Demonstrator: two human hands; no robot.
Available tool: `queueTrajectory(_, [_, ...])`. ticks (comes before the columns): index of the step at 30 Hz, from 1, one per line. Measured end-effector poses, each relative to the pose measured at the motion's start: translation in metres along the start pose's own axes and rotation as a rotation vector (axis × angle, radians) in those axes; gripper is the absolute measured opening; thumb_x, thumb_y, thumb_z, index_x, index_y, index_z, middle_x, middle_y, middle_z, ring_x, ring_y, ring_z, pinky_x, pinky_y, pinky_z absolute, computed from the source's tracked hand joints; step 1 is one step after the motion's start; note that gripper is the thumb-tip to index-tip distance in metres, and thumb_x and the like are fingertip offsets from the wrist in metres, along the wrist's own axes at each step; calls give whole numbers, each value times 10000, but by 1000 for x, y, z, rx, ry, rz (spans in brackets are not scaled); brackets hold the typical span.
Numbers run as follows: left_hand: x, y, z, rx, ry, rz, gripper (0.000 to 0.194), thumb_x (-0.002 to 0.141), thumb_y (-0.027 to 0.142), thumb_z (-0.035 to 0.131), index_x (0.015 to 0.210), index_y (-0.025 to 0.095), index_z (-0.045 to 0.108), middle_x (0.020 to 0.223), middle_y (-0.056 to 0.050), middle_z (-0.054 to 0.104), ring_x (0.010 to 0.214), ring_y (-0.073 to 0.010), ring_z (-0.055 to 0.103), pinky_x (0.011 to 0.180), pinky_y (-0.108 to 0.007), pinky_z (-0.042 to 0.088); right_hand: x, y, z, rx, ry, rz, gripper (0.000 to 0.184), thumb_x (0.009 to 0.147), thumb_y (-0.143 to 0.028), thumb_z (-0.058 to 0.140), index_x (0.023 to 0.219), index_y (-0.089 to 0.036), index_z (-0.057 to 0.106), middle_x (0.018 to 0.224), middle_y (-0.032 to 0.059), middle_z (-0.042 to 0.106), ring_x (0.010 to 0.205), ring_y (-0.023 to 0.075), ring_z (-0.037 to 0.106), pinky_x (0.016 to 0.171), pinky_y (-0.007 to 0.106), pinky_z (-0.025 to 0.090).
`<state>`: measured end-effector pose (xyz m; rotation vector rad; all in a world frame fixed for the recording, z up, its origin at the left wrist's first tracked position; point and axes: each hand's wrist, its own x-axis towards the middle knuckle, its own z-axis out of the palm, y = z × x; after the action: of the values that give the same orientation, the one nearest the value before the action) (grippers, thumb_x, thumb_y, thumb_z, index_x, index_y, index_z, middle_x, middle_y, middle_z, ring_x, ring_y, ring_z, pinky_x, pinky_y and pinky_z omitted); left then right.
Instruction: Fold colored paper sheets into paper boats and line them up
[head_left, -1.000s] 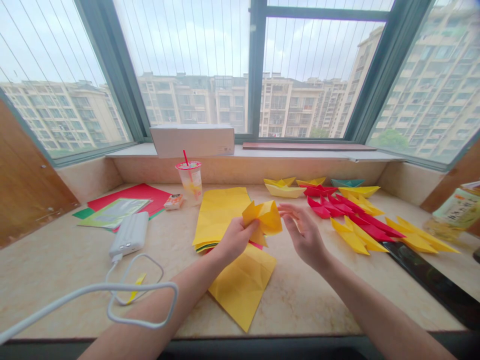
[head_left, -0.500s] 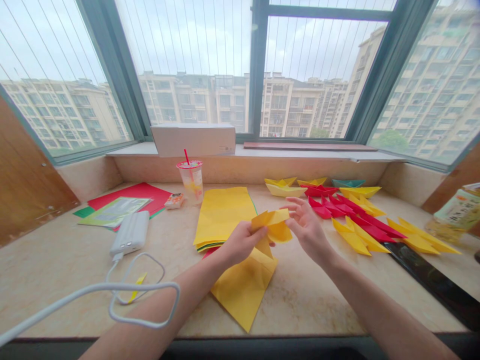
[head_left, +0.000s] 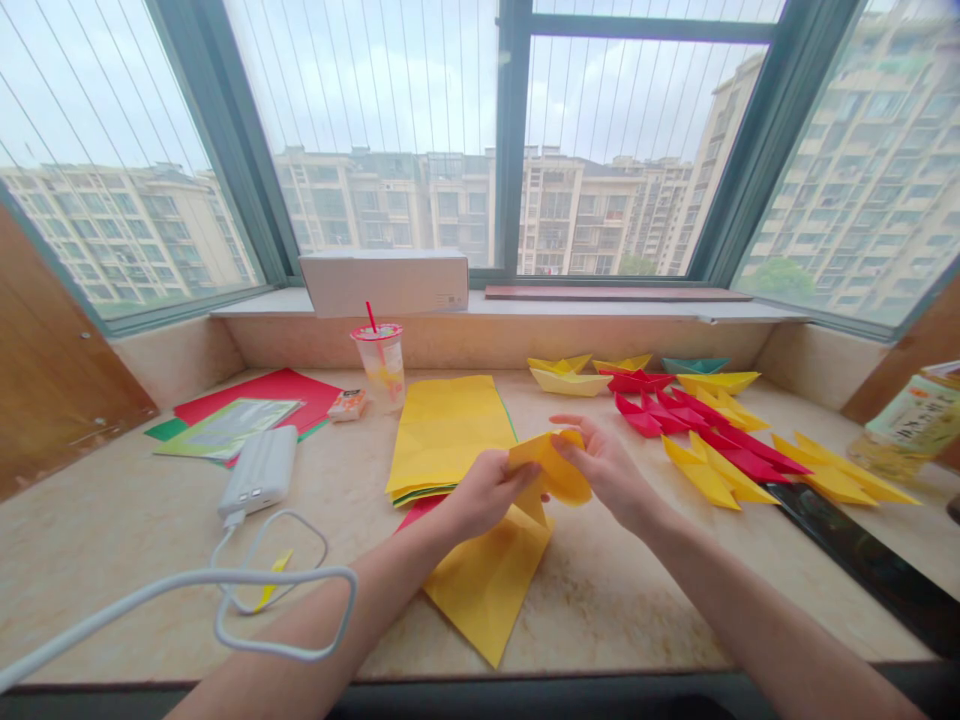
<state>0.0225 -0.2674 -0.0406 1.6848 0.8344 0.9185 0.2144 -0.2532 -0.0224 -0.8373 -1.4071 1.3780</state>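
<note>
Both of my hands hold a folded yellow paper piece a little above the stone counter. My left hand pinches its left edge. My right hand grips its right side, fingers curled round it. Under the hands lies a flat yellow sheet. Behind it is a stack of yellow sheets with other colours beneath. To the right, several finished red and yellow paper boats lie in rows.
A drink cup with a red straw stands at the back. A white power bank with a looped white cable lies left. Red and green sheets lie far left. A dark flat object and a bottle are right.
My right hand, open and apart a second ago, has come in and closed on the folded yellow piece. The piece has dropped slightly and been flattened between both hands.
</note>
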Motion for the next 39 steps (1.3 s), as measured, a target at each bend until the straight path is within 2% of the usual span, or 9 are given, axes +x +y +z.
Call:
queueTrajectory(3, [-1, 1, 3, 53, 14, 3, 430, 924, 494, 532, 933, 105, 716, 835, -105, 733, 743, -200, 676, 692, -277, 514, 1, 6, 4, 2, 13, 4, 525, 755, -474, 739, 1152, -225, 500, 866, 35, 692, 651, 212, 684, 531, 324, 555])
queueTrajectory(7, [-2, 1, 7, 111, 46, -17, 419, 903, 490, 564, 863, 102, 715, 809, -95, 732, 714, -191, 668, 658, -254, 490, 4, 14, 9, -85, 143, -87, 497, 732, -473, 759, 1068, -217, 497, 843, 24, 673, 682, 193, 664, 552, 292, 539])
queueTrajectory(12, [0, 2, 9, -75, 137, -84, 473, 855, 552, 603, 869, 92, 713, 763, -107, 723, 667, -201, 680, 617, -268, 516, 7, 21, 11, -88, 223, -165, 501, 708, -516, 786, 981, -230, 478, 837, 20, 666, 738, 205, 678, 609, 298, 543])
queueTrajectory(16, [3, 6, 7, -286, 232, -118, 513, 769, 578, 696, 906, 85, 710, 762, -116, 725, 656, -217, 698, 602, -282, 535, 7, 25, 10, -116, 152, -201, 414, 786, -517, 727, 991, -213, 534, 890, 57, 687, 759, 206, 676, 655, 323, 556])
queueTrajectory(21, [6, 7, 5, -407, 331, -127, 483, 739, 553, 736, 905, 100, 716, 750, -94, 726, 657, -210, 688, 613, -290, 533, 0, 21, 12, -351, 99, -303, 325, 904, -423, 614, 1150, -212, 610, 1057, 89, 695, 819, 196, 669, 700, 337, 559])
queueTrajectory(25, [6, 4, 4, -468, 428, -102, 436, 727, 499, 766, 912, 107, 721, 842, -85, 735, 747, -194, 684, 694, -278, 531, -6, 15, 15, -537, 12, -462, 347, 950, -345, 543, 1277, -264, 624, 1264, 101, 611, 1037, 224, 640, 772, 339, 570])
queueTrajectory(28, [5, 3, 4, -467, 404, -105, 440, 735, 502, 761, 922, 105, 722, 845, -89, 733, 747, -192, 680, 678, -270, 524, -8, 15, 15, -612, -46, -506, 391, 967, -333, 513, 1347, -282, 588, 1322, 111, 564, 1153, 248, 601, 833, 353, 575])
queueTrajectory(34, [4, 2, 5, -366, 392, -94, 487, 736, 547, 741, 890, 85, 732, 788, -104, 718, 702, -205, 675, 616, -266, 514, -6, 22, 13, -694, -86, -536, 417, 963, -260, 520, 1375, -297, 566, 1317, 108, 537, 1179, 244, 590, 983, 396, 522])
queueTrajectory(39, [4, 0, 8, -306, 414, -77, 451, 763, 523, 709, 877, 87, 721, 768, -89, 705, 659, -181, 651, 574, -246, 492, -6, 24, 14, -654, -108, -562, 486, 906, -185, 593, 1377, -301, 562, 1290, 101, 539, 1211, 245, 563, 1047, 404, 471])
